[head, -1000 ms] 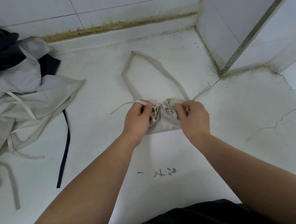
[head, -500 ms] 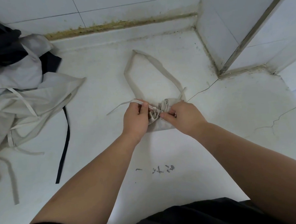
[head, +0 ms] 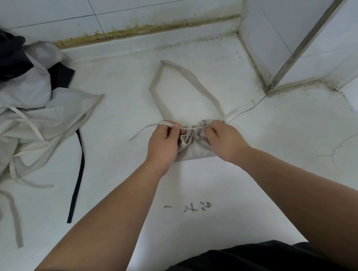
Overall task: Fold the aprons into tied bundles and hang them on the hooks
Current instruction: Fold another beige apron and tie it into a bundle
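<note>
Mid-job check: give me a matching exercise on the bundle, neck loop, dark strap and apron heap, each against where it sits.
Things: A bundle; B neck loop; C dark strap; D apron heap.
Places: 1 crumpled at far left; 2 pinched by left hand and right hand; 3 spread flat beyond the hands; 4 trailing beside the heap.
Pairs: A-2, B-3, C-4, D-1.

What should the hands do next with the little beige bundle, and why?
Probably pull the two thin beige ties apart to tighten them: the left hand and right hand each pinch one across the folded beige apron bundle, whose gathered top looks loosely cinched.
</note>
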